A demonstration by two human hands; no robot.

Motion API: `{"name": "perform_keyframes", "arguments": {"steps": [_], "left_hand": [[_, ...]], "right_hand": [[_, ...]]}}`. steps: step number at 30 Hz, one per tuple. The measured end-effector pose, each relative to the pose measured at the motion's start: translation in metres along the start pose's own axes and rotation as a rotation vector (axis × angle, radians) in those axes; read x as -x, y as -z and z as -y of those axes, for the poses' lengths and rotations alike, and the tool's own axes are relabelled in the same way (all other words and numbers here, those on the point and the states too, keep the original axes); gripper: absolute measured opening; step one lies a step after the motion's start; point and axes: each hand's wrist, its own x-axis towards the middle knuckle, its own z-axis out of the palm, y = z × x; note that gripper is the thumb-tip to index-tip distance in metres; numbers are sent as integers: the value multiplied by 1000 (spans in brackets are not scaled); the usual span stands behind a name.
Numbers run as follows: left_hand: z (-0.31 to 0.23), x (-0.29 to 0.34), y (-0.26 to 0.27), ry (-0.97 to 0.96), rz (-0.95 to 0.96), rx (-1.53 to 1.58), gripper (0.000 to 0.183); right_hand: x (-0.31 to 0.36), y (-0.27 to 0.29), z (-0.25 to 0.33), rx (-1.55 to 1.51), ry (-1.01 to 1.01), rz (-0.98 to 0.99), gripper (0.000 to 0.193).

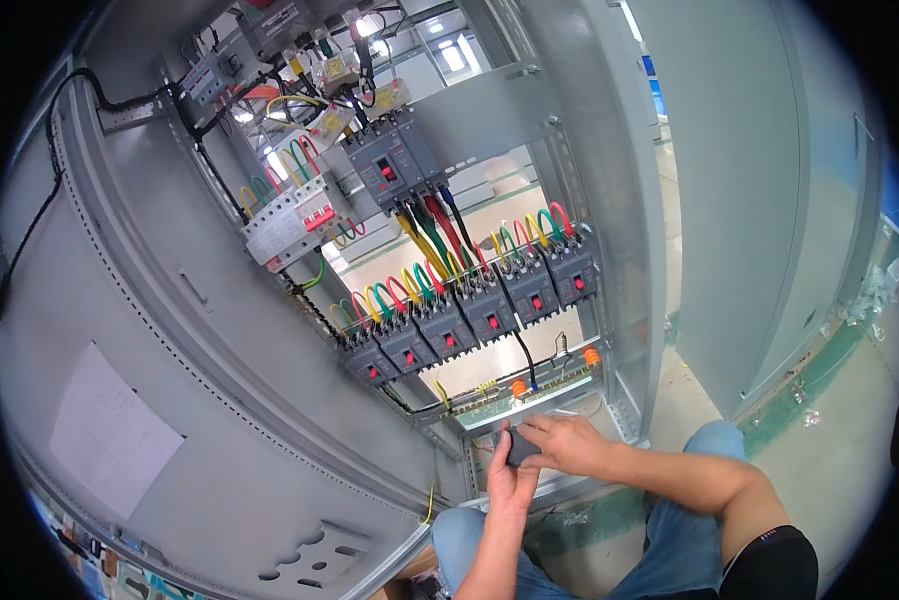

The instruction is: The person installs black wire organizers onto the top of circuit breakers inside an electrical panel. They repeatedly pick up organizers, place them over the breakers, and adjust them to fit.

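Note:
In front of the open cabinet's lower edge, my left hand is closed round a small dark grey block. My right hand reaches in from the right, its fingers closed on the same block's upper and lower edges. The fingers cover much of the block, so its kind cannot be made out. Above my hands runs a slanting row of several dark grey circuit breakers with red toggles. Yellow, green and red wires loop out of their tops. A larger circuit breaker sits higher up.
A white row of small breakers is mounted at the upper left. Two orange insulators stand on the lower rail. The left cabinet door carries a paper sheet. A grey panel stands at the right. Plastic scraps lie on the floor.

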Motion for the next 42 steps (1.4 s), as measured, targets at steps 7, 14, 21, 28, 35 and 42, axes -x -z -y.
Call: {"name": "perform_keyframes", "arguments": {"steps": [7, 14, 21, 28, 35, 42], "left_hand": [[0, 14, -17, 49, 71, -8, 26], [12, 16, -26, 81, 163, -125, 32], [-12, 17, -42, -10, 111, -312, 51], [-64, 14, -45, -87, 63, -231, 39], [-91, 7, -89, -267, 190, -565, 27], [-142, -18, -194, -695, 256, -1009, 33]], "right_hand": [[18, 16, 5, -92, 41, -205, 51], [35, 33, 0, -395, -152, -326, 38], [24, 17, -22, -1199, -449, -365, 26], [13, 56, -33, -1481, -527, -339, 35], [10, 62, -37, -1370, -494, -370, 50], [12, 62, -52, -1303, -459, -357, 43]]}}
